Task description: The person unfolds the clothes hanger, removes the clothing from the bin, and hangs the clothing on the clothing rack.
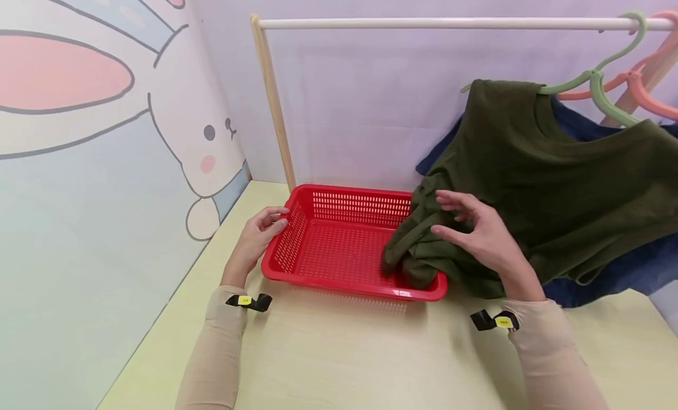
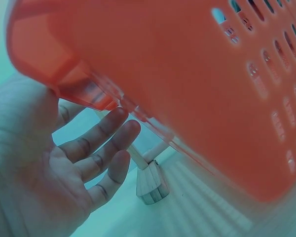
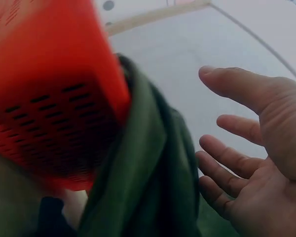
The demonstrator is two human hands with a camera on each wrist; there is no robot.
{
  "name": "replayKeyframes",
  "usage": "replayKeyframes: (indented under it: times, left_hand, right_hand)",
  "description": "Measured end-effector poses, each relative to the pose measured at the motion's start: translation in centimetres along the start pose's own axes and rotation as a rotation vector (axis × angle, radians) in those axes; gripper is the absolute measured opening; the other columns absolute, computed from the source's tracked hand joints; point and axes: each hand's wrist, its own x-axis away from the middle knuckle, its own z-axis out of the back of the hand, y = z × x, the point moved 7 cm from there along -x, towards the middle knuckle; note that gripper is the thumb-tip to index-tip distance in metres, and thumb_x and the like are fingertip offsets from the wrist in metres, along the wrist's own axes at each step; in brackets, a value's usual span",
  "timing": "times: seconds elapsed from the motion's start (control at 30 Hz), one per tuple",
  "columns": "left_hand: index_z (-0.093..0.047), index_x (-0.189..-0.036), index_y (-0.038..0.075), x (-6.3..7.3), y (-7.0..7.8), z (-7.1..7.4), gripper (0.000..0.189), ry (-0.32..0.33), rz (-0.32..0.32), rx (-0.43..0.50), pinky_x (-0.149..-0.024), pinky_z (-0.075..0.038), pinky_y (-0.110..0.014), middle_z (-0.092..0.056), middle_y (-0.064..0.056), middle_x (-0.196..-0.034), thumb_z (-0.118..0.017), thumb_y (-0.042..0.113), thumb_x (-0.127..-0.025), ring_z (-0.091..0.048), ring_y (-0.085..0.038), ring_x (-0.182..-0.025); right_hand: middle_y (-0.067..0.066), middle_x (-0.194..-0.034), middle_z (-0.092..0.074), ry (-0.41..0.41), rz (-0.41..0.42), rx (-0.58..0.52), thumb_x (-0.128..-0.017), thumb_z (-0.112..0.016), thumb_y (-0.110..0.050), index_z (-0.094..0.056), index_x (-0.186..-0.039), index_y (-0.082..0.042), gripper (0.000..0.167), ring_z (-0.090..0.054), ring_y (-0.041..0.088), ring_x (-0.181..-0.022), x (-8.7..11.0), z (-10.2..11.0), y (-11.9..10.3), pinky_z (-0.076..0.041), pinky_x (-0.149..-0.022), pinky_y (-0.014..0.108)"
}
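A red plastic basket [image 1: 339, 283] stands on the table with its slotted sides showing. My left hand [image 1: 256, 236] holds its left rim, thumb above and fingers below; the left wrist view has several of those fingers [image 2: 106, 143] loosely bent under the rim, the thumb hidden. A dark green shirt [image 1: 498, 163] hangs from a green hanger [image 1: 574, 83], and its lower part drapes over the basket's right end into it. My right hand [image 1: 484, 230] hovers in front of the shirt, thumb and fingers apart, holding nothing. In the right wrist view a gap separates the thumb from the cloth.
A white rail [image 1: 424, 23] on wooden legs [image 1: 275, 104] runs behind the basket. Behind the green shirt hang a pink hanger [image 1: 648, 95] and a navy garment [image 1: 580, 295]. A rabbit-patterned panel [image 1: 106, 222] borders the table [image 1: 344, 351] on the left.
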Motion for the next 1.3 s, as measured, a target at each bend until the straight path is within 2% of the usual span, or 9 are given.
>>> replayKeyframes:
  times: [0.17,0.3,0.43,0.63,0.97,1.1,1.3]
  left_hand:
    - [-0.062,-0.153,0.011,0.0,0.0,0.0,0.047,0.005,-0.01,0.004,-0.092,-0.065,-0.028,-0.063,-0.021,-0.146,-0.07,0.032,-0.112,-0.066,-0.03,-0.125]
    - [-0.062,-0.152,0.01,0.0,0.0,0.0,0.046,0.006,-0.01,0.008,-0.091,-0.065,-0.028,-0.063,-0.021,-0.145,-0.071,0.031,-0.112,-0.066,-0.029,-0.124]
    - [-0.062,-0.153,0.01,0.1,0.1,-0.1,0.046,0.003,-0.014,0.007,-0.092,-0.065,-0.027,-0.062,-0.023,-0.146,-0.07,0.03,-0.112,-0.066,-0.03,-0.125]
    - [-0.061,-0.155,0.01,0.1,0.1,-0.1,0.048,0.001,-0.013,0.003,-0.094,-0.064,-0.028,-0.062,-0.024,-0.147,-0.069,0.03,-0.112,-0.066,-0.034,-0.127]
    - [-0.062,-0.153,0.011,0.1,-0.1,0.1,0.045,0.009,-0.01,0.011,-0.091,-0.065,-0.028,-0.063,-0.021,-0.144,-0.069,0.03,-0.112,-0.067,-0.028,-0.122]
    - [-0.062,-0.152,0.011,0.0,0.0,0.1,0.044,0.01,-0.012,0.033,-0.089,-0.066,-0.028,-0.063,-0.02,-0.143,-0.069,0.029,-0.113,-0.067,-0.025,-0.119]
    - [-0.062,-0.153,0.011,0.0,-0.2,-0.1,0.044,0.003,-0.006,0.028,-0.09,-0.066,-0.028,-0.063,-0.02,-0.143,-0.069,0.029,-0.113,-0.067,-0.024,-0.117]
  right_hand:
    - [0.012,-0.145,-0.064,-0.116,-0.015,0.011,-0.095,-0.091,-0.015,-0.063,-0.157,-0.013,0.068,-0.054,0.021,-0.124,0.0,-1.7,1.8,-0.045,-0.097,0.024]
    - [0.012,-0.136,-0.058,-0.166,-0.013,0.011,-0.094,-0.091,-0.013,-0.067,-0.152,-0.009,0.064,-0.049,0.021,-0.116,0.1,-2.6,2.7,-0.044,-0.092,0.023]
    - [0.013,-0.136,-0.056,-0.168,-0.039,0.023,-0.094,-0.091,-0.014,-0.069,-0.15,-0.006,0.061,-0.049,0.021,-0.117,0.1,-2.7,3.3,-0.044,-0.093,0.023]
    - [0.01,-0.134,-0.056,-0.186,-0.146,0.047,-0.099,-0.087,-0.029,-0.07,-0.15,-0.012,0.056,-0.049,0.025,-0.12,0.3,-2.4,4.4,-0.045,-0.099,0.031]
    - [0.013,-0.129,-0.062,-0.199,-0.219,0.037,-0.101,-0.086,-0.035,-0.069,-0.145,-0.012,0.053,-0.054,0.03,-0.112,0.4,-2.0,4.9,-0.051,-0.089,0.024]
    - [0.013,-0.127,-0.065,-0.194,-0.226,0.028,-0.101,-0.086,-0.036,-0.071,-0.144,-0.011,0.052,-0.057,0.031,-0.109,0.3,-1.9,4.8,-0.054,-0.087,0.02]
    - [0.013,-0.121,-0.07,-0.17,-0.224,0.024,-0.1,-0.087,-0.032,-0.075,-0.139,-0.009,0.046,-0.06,0.03,-0.102,0.5,-1.7,5.0,-0.057,-0.081,0.021]
